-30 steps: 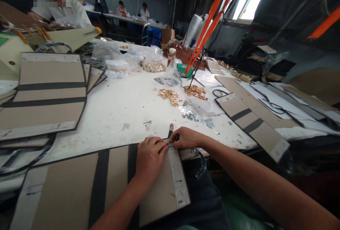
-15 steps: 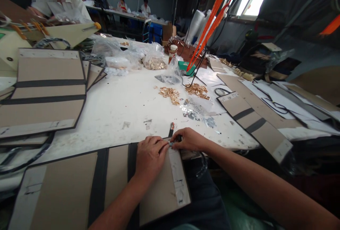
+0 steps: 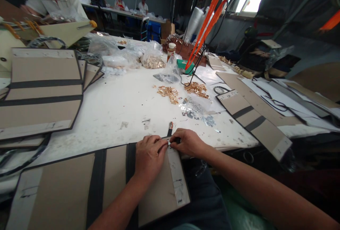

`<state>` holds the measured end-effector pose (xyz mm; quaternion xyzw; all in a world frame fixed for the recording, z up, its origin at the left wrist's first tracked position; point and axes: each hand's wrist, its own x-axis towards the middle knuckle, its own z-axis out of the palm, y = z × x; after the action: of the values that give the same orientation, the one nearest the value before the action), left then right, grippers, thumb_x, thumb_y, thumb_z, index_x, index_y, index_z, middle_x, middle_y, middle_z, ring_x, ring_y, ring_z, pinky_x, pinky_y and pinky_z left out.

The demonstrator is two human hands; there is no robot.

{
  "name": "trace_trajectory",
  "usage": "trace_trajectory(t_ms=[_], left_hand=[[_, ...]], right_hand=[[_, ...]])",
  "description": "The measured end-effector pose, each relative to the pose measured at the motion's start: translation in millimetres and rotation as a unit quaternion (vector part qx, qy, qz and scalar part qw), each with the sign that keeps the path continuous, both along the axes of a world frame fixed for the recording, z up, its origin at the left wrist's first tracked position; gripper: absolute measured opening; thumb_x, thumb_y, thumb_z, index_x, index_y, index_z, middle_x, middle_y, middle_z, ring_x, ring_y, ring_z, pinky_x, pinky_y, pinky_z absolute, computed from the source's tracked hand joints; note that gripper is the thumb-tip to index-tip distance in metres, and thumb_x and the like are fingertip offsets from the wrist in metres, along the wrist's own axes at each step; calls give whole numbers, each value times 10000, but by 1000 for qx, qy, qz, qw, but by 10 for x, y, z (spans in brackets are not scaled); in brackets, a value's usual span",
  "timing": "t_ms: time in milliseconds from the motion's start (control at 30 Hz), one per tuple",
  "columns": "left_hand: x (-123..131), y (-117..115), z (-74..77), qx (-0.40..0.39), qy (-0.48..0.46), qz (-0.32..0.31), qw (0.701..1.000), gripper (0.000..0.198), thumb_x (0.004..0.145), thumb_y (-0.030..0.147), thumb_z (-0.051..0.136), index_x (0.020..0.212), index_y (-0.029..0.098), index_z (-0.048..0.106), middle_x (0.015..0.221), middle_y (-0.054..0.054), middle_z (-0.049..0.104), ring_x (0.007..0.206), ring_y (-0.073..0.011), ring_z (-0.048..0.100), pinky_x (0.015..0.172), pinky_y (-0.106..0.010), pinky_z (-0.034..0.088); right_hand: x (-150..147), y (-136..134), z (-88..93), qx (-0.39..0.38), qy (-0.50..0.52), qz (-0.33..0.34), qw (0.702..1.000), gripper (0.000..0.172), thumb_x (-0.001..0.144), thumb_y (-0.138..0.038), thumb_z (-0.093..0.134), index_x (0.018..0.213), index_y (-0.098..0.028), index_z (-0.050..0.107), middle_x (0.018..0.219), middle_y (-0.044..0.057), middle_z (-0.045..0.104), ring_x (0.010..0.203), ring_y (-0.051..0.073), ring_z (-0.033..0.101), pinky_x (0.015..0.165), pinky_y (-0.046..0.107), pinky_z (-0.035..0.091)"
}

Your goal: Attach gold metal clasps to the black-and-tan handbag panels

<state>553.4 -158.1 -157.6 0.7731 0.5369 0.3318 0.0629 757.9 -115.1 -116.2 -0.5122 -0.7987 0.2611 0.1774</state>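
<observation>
A brown cardboard panel with black bands lies across the table's near edge and my lap. My left hand rests on its right part, fingers curled and pinched at the top of a pale strip along the panel's edge. My right hand meets it there, fingertips pinched on a small piece that I cannot make out. A short dark tool lies on the table just beyond the fingers.
Gold metal fittings and silvery bits lie mid-table, with plastic bags behind. More panels are stacked at left and right. Orange straps hang above. People sit at the far left and at a back table.
Both hands stay pinched at the same spot on the panel's strip. The view has drifted slightly; the fingers have barely shifted.
</observation>
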Motion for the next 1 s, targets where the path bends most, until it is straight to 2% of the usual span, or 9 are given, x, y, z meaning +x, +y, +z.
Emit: trace_trajectory(t_ms=[200, 367, 400, 467, 567, 633, 733, 833, 1000], left_hand=[[-25, 18, 0, -1, 10, -13, 1000, 106, 966, 240, 698, 997, 287, 788, 1050, -39, 733, 1023, -276, 630, 864, -458, 460], [-122, 35, -45, 10, 19, -53, 998, 193, 989, 297, 635, 1126, 293, 771, 1125, -53, 732, 1063, -277, 637, 899, -468, 478], [-145, 39, -58, 14, 19, -62, 998, 216, 985, 309, 636, 1158, 293, 764, 1147, -57, 731, 1078, -279, 639, 910, -466, 483], [-183, 46, -83, 21, 16, -75, 997, 253, 978, 323, 637, 1202, 291, 751, 1179, -61, 730, 1106, -281, 642, 930, -462, 493], [-209, 52, -107, 28, 9, -80, 996, 263, 968, 321, 647, 1210, 292, 746, 1177, -61, 737, 1107, -281, 651, 935, -458, 503], [-208, 56, -115, 29, 3, -77, 997, 260, 954, 311, 667, 1201, 295, 747, 1169, -60, 739, 1094, -282, 654, 926, -460, 507], [-198, 61, -121, 23, -1, -71, 997, 273, 933, 290, 698, 1201, 304, 747, 1171, -54, 734, 1097, -285, 650, 926, -467, 506], [-185, 63, -123, 13, 1, -69, 998, 298, 916, 279, 724, 1211, 313, 746, 1174, -48, 730, 1105, -283, 646, 928, -468, 506], [-164, 46, -89, -1, 2, -62, 998, 317, 884, 241, 762, 1196, 298, 753, 1167, -47, 723, 1107, -288, 645, 934, -481, 506]], right_hand=[[-39, 17, 105, -31, -71, -18, 997, 143, 870, -291, 731, 945, -304, 853, 983, -8, 808, 909, 204, 733, 796, 280, 500], [-38, 63, 159, -30, -98, -7, 995, 172, 863, -318, 746, 993, -322, 858, 996, -5, 824, 932, 217, 744, 785, 279, 502], [15, 111, 173, -32, -96, -17, 995, 179, 860, -330, 759, 1009, -320, 858, 979, -5, 825, 913, 208, 746, 782, 270, 506], [195, 253, 200, -25, -102, -80, 991, 198, 870, -360, 767, 1042, -315, 855, 967, -4, 828, 892, 196, 747, 784, 259, 515], [580, 528, 200, 0, -135, -198, 971, 253, 897, -355, 737, 1120, -297, 841, 1081, 35, 825, 981, 237, 745, 830, 295, 527], [823, 689, 157, 2, -156, -235, 959, 270, 883, -332, 735, 1124, -274, 842, 1131, 73, 816, 1030, 281, 735, 831, 328, 527], [1043, 833, 49, -10, -174, -260, 950, 221, 860, -314, 735, 1037, -259, 856, 1076, 81, 819, 984, 285, 735, 782, 323, 522], [1103, 891, -25, -16, -171, -269, 948, 202, 846, -305, 740, 1005, -249, 851, 1048, 66, 817, 948, 256, 731, 764, 298, 514], [1113, 981, 21, -52, -149, -251, 955, 145, 774, -240, 802, 908, -205, 844, 897, 51, 809, 810, 204, 721, 705, 253, 500]])
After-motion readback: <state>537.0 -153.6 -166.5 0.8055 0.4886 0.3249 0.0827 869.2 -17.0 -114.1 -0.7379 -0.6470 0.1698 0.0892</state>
